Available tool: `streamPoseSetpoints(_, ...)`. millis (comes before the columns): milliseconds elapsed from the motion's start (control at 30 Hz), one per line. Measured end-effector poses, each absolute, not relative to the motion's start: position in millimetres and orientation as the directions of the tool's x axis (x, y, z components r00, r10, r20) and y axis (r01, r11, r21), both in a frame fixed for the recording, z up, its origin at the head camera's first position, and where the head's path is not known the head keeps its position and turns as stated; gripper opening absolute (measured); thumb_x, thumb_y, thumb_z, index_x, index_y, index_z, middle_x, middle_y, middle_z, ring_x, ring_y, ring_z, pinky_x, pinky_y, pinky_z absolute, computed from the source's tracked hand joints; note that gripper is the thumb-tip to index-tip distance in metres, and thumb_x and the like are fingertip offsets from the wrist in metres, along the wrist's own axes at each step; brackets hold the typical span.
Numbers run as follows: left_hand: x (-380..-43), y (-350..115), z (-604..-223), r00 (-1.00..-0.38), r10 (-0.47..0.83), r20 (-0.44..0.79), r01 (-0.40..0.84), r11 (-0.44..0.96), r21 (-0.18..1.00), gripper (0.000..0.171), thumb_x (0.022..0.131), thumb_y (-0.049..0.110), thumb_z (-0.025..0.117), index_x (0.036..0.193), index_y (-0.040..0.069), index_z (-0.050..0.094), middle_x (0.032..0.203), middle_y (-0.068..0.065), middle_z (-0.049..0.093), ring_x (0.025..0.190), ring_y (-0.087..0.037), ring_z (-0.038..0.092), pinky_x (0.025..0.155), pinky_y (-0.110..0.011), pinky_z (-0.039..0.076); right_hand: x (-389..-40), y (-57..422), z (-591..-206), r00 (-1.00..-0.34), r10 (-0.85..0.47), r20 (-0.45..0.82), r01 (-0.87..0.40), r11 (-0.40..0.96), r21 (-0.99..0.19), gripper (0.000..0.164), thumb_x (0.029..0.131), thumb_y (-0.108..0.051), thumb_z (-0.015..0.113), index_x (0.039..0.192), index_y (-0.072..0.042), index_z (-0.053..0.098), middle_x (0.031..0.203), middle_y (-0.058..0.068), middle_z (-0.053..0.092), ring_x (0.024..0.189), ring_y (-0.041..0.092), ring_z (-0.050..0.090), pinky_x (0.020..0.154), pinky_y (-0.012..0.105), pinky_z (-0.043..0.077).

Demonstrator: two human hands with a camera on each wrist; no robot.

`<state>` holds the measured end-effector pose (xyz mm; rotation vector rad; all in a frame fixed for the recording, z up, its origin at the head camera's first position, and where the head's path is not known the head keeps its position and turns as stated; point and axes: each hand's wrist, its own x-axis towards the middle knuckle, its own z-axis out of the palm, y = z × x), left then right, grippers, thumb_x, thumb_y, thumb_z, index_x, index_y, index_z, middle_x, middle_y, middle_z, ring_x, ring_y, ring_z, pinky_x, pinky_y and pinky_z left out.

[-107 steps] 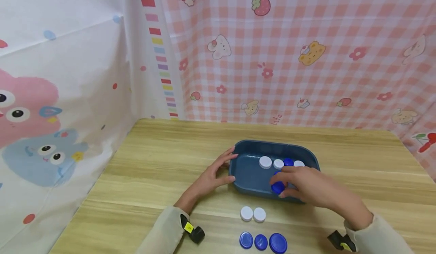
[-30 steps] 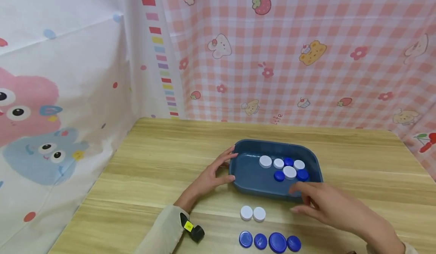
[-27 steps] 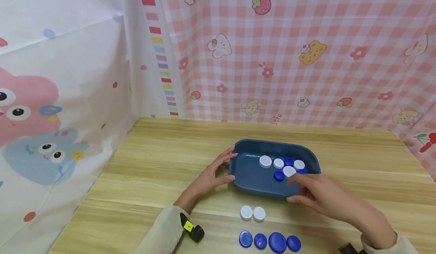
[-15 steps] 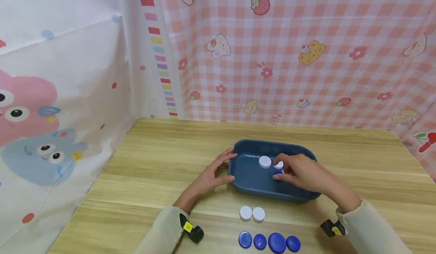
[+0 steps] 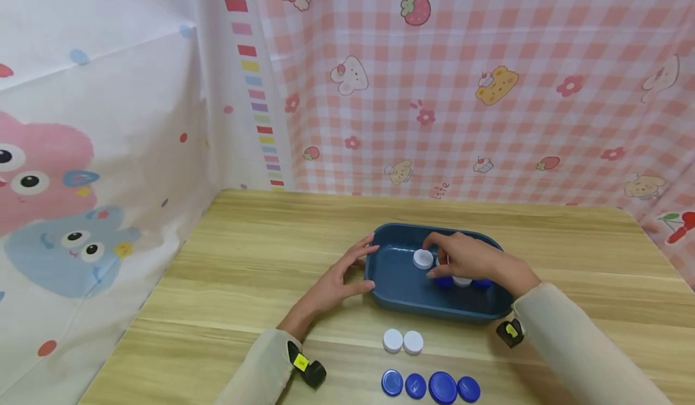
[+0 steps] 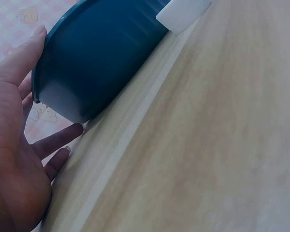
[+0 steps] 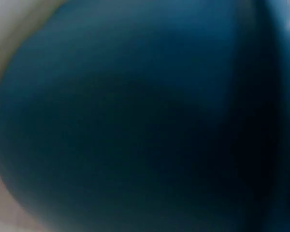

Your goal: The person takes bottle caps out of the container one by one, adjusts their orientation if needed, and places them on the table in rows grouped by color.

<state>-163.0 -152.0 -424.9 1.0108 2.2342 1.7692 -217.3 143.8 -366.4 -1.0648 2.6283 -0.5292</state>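
Observation:
A dark blue tray (image 5: 399, 284) holds several white and blue bottle caps. At its left end my left hand (image 5: 331, 290) touches the rim, thumb and fingers spread and fairly straight; in the left wrist view the thumb lies along the tray wall (image 6: 96, 53). My right hand (image 5: 472, 257) reaches inside the tray, index finger and thumb apart. Its index fingertip is at the right edge of a white cap (image 5: 423, 259). Under the hand, a blue cap (image 5: 444, 282), another white cap (image 5: 462, 282) and a second blue cap (image 5: 482, 283) show partly; other caps are hidden.
Two white caps (image 5: 393, 340) stand side by side on the wooden table (image 5: 244, 272) in front of the tray. Nearer me, several blue caps (image 5: 443, 387) form a row. A pink checked cloth (image 5: 456, 133) hangs behind the table. The right wrist view is a dark blur of the tray wall (image 7: 111, 121).
A blue cap that my right hand held over the tray now lies at the right end of the blue row. That hand has since returned into the tray and moved left and farther back. My left hand stays put.

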Motion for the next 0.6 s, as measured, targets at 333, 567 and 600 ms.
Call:
streamPoseSetpoints(333,-164,-152,-427,-0.771,0.560,0.304,0.427,0.101,0.899,0.060,0.092,0.010,0.065,0.145,0.005,0.038,0.158,-0.013,0.014,0.119,-0.047,0.044,0.100,-0.061,0.032,-237,140,-381,-0.709,-0.673,-0.211,-0.517,0.699,-0.494,0.060,0.083,-0.028,0.076,0.130,-0.003,0.048,0.077,-0.005,0.060,0.067,0.008,0.057,0.068,0.032,0.049)
streamPoseSetpoints(567,-164,-152,-427,-0.774,0.557,0.301,0.416,0.088,0.905,0.060,0.091,0.006,0.065,0.145,0.005,0.038,0.158,-0.012,0.014,0.120,-0.047,0.043,0.101,-0.061,0.030,-240,140,-392,-0.708,-0.683,-0.179,-0.530,0.681,-0.506,0.057,0.084,-0.025,0.075,0.130,-0.001,0.051,0.073,-0.005,0.059,0.062,0.008,0.054,0.063,0.029,0.047)
streamPoseSetpoints(600,-163,-152,-426,-0.775,0.557,0.298,0.413,0.090,0.906,0.060,0.091,0.006,0.065,0.145,0.005,0.038,0.158,-0.012,0.013,0.120,-0.046,0.043,0.101,-0.061,0.030,-239,140,-393,-0.706,-0.688,-0.169,-0.539,0.676,-0.503,0.056,0.084,-0.024,0.075,0.129,0.000,0.051,0.072,-0.006,0.058,0.061,0.008,0.053,0.062,0.028,0.046)
